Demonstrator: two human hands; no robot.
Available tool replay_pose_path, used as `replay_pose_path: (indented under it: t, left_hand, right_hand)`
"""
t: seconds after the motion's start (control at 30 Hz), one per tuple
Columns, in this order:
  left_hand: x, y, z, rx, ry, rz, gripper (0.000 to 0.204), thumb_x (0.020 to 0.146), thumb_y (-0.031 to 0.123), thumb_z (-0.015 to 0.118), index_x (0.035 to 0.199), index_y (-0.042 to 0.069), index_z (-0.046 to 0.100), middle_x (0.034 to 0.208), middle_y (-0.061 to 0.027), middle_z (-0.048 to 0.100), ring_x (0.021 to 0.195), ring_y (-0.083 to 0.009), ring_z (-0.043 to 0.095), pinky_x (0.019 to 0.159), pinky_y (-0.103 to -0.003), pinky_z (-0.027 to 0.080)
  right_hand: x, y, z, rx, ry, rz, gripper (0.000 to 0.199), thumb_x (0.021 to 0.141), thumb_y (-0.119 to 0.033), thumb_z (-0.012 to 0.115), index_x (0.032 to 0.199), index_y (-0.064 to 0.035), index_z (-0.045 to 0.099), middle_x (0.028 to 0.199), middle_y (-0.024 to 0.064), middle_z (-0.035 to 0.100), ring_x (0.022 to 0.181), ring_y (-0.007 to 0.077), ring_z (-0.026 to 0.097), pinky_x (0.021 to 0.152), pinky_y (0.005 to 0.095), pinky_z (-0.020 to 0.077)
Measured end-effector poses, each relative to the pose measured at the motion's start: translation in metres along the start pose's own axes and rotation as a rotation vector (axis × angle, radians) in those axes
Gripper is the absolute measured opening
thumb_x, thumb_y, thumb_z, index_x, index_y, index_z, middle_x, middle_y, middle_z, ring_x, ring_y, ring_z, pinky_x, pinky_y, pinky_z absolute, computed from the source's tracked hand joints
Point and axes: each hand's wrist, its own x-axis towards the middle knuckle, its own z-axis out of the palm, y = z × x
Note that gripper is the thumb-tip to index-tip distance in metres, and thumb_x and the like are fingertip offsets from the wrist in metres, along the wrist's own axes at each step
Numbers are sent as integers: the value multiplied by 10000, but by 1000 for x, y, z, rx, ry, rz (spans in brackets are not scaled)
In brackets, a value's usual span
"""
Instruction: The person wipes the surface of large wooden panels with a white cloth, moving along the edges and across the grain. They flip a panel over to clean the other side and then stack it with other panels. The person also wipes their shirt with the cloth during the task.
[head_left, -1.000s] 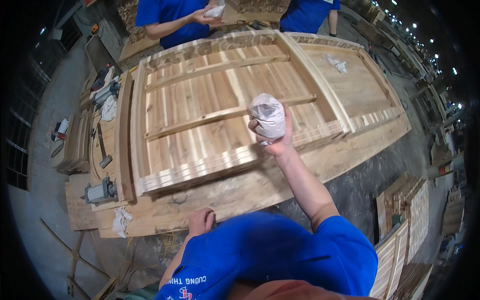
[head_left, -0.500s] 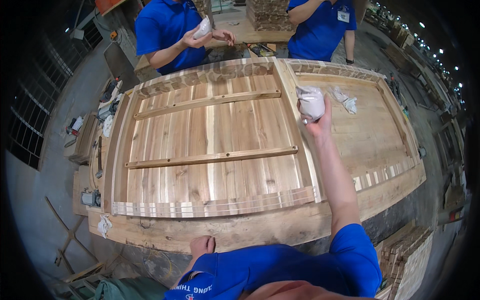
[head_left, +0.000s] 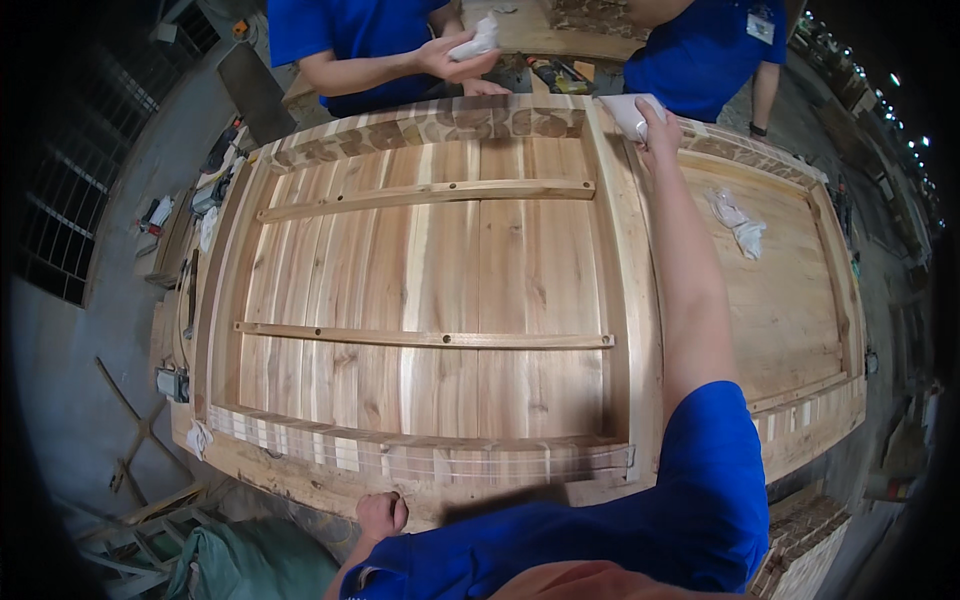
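Observation:
My right hand (head_left: 660, 138) is stretched to the far side and closed around a plastic bag of pale, pinkish-white material (head_left: 630, 116). The bag is at the far end of the joint between two wooden frame panels. The slatted panel (head_left: 450, 260) lies left of my arm, with two crosswise battens (head_left: 440, 338) with dark holes. To the right lies a second, plainer framed panel (head_left: 790, 300). My left hand (head_left: 382, 515) is curled into a fist at the near edge of the wooden worktable (head_left: 300, 478); whatever its fingers hold, if anything, is hidden.
Across the table, one person (head_left: 370, 40) in blue holds a similar pale bag (head_left: 478, 38); another person (head_left: 700, 60) stands further right. A crumpled white plastic bag (head_left: 736, 222) lies on the right panel. Tools (head_left: 562, 76) lie at the far side. A green sack (head_left: 250, 560) is at lower left.
My right hand has carried the bag away from me to the far end of the joint and tipped it. The person opposite has leaned in, lowering one hand to the panel's far edge.

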Motion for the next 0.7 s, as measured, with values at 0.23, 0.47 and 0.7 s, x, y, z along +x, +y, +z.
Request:
replay_pose_path:
  t: [0.23,0.47,0.7]
  left_hand:
    - [7,3,2,-56,98,32,92,728,174,669,737,121,594,626,-53,604,557,-263,579,565,-394,403]
    - [6,-4,2,-62,39,30,83,727,184,662,733,120,609,632,-53,604,563,-263,581,564,-393,404]
    - [0,-4,5,-44,77,62,71,728,157,661,735,117,602,621,-61,578,545,-274,559,552,-403,390]
  right_hand:
    - [52,37,29,-677,129,-333,645,614,-436,829,1074,-25,638,1068,198,664,953,329,648,862,400,492]
    - [57,37,26,-844,114,-484,574,649,-405,806,1030,-6,647,967,195,685,900,308,661,811,384,498]
    - [19,16,7,-883,-15,-459,540,661,-435,776,999,-34,651,903,183,688,846,312,667,776,396,501]
